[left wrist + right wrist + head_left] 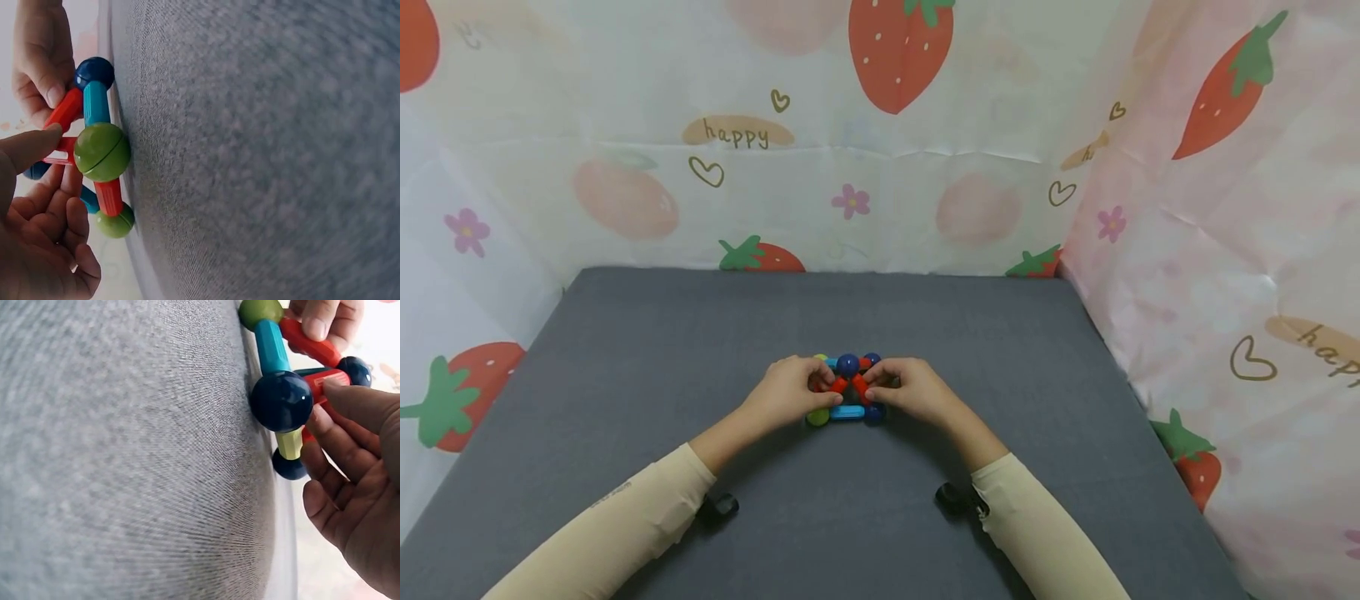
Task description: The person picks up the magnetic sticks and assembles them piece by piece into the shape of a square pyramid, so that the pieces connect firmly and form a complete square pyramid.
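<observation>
On the table stands a pyramid-like frame of toy building sticks and balls, with a dark blue ball [847, 365] at its top. At the base, a light blue stick [847, 412] joins a green ball [817, 416] to a dark blue ball [874, 412]. My left hand [792, 388] pinches a slanting red stick [62, 149] between thumb and fingertips. On the other side my right hand [913, 387] pinches another slanting red stick [325, 384]. A short yellow stick [289, 445] shows in the right wrist view. Fingers partly hide the frame's middle.
A grey cloth [850, 517] covers the table. Behind it and along both sides hang sheets [895, 175] printed with strawberries. Black devices [718, 507] sit at the cuffs of the cream sleeves [617, 521].
</observation>
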`<state>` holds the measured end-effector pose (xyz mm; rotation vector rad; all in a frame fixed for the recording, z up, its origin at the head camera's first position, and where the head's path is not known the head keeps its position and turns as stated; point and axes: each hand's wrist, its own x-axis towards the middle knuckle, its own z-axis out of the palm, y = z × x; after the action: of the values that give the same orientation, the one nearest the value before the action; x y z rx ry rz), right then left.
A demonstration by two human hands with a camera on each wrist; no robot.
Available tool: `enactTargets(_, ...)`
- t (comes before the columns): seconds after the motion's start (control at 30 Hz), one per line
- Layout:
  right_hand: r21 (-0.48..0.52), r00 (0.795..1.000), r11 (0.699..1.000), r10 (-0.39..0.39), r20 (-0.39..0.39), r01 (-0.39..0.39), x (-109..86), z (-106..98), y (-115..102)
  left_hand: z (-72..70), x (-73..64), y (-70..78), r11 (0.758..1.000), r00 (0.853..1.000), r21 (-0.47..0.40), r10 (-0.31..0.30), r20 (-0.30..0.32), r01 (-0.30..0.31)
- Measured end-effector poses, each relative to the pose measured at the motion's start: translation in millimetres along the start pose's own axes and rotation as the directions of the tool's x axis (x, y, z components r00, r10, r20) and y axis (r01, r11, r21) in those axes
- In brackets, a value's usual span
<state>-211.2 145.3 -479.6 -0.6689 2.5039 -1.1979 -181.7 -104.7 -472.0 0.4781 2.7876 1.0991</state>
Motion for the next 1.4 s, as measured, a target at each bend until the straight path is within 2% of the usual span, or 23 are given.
enactTargets(0.27, -0.014, 1.0, 1.0, 0.008, 0.005, -0.008, 1.0, -2, -3, 2.5, 1.0, -2.0, 0.996, 0.998, -0.071, -0.059, -0.015, 0.058)
enactTargets(0.63, -0.011, 1.0, 1.0, 0.003, -0.012, -0.004, 3.5, 1, -4, 0.1, 0.9, -4.2, 0.992, 0.997, -0.097, -0.081, 0.0, 0.08)
enactTargets(0.93, -0.027, 0.999, 1.0, 0.005, -0.047, -0.006, 9.5, 2, 1, 0.8, 10.5, -9.5, 0.992, 0.998, -0.104, -0.067, -0.018, 0.065)
enactTargets(1.17, -0.057, 0.999, 0.998, 0.0, -0.053, -0.003, 12.9, 1, 2, -0.6, 14.2, -11.4, 0.995, 0.998, -0.081, -0.06, -0.009, 0.059)
enactTargets(1.27, -0.093, 0.998, 0.996, -0.017, -0.057, 0.011, 12.4, -1, 0, -2.6, 13.5, -11.7, 0.999, 0.999, -0.038, -0.035, -0.002, 0.035)
enactTargets(1.4, -0.196, 0.994, 0.979, -0.076, -0.082, 0.059, 8.0, -4, -2, -8.1, 6.7, -12.0, 0.999, 1.0, 0.052, -0.005, -0.018, 0.006)
